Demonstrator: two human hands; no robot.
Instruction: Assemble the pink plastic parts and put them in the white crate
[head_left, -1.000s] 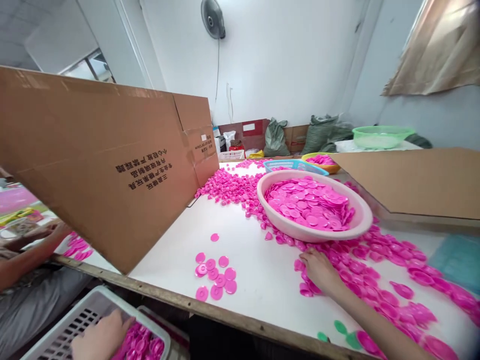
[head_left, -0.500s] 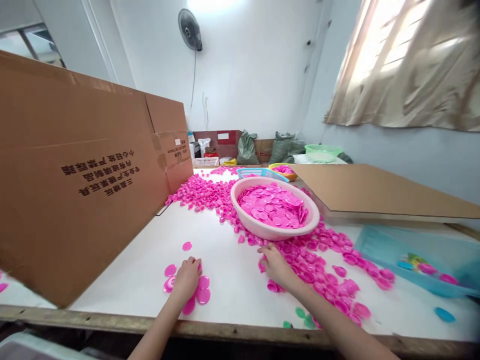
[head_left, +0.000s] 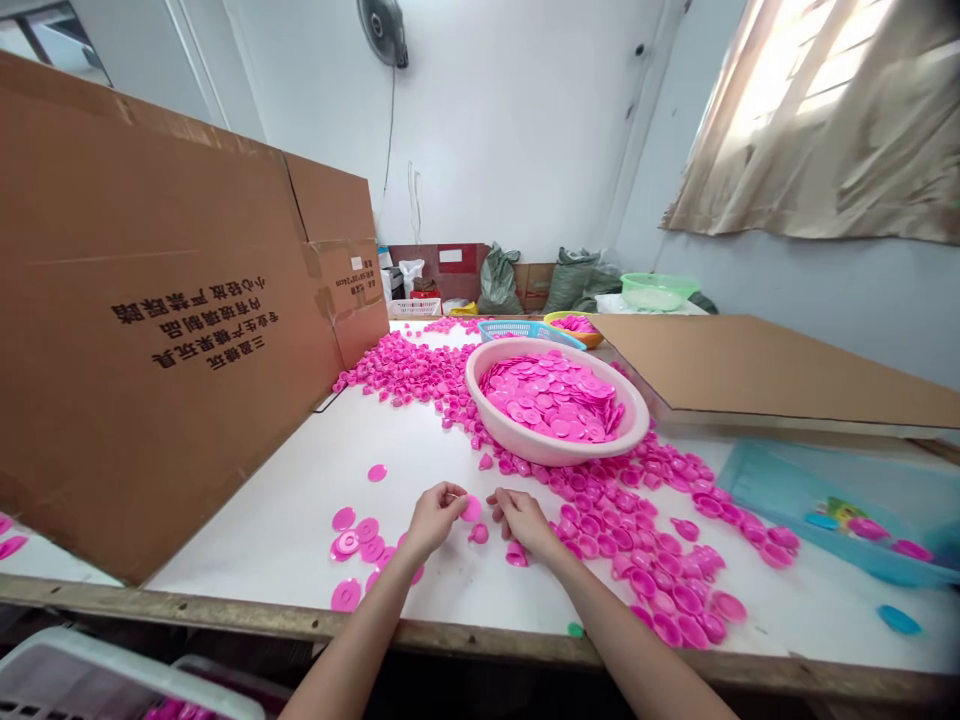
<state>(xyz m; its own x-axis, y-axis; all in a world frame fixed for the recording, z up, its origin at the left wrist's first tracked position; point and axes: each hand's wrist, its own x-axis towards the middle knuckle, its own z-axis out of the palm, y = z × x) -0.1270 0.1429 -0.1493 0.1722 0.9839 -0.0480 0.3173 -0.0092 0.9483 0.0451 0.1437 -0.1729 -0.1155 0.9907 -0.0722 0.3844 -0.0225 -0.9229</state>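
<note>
My left hand [head_left: 436,518] pinches a flat pink disc [head_left: 471,508] by its edge, over the middle of the white table. Facing it, my right hand [head_left: 523,520] has its fingers curled together; whether anything is in them is hidden. Just below the gap between both hands is a small pink cup [head_left: 478,533]. Another pink cup [head_left: 516,554] lies under my right hand. To the left of my left forearm, several loose pink discs [head_left: 367,530] are spread on the table. A heap of pink cups [head_left: 652,560] lies to the right of my right arm.
A pale pink basin [head_left: 517,437] full of pink discs stands beyond my hands. A large cardboard box [head_left: 225,250] walls off the left, and a cardboard sheet [head_left: 780,370] lies at right. Near it sits a blue translucent tray [head_left: 847,540]. The table's wooden edge [head_left: 472,638] runs in front.
My left hand has moved right from the loose discs, bringing one disc along. My right hand has shifted slightly left and away from the cup heap. Both hands are now close together.
</note>
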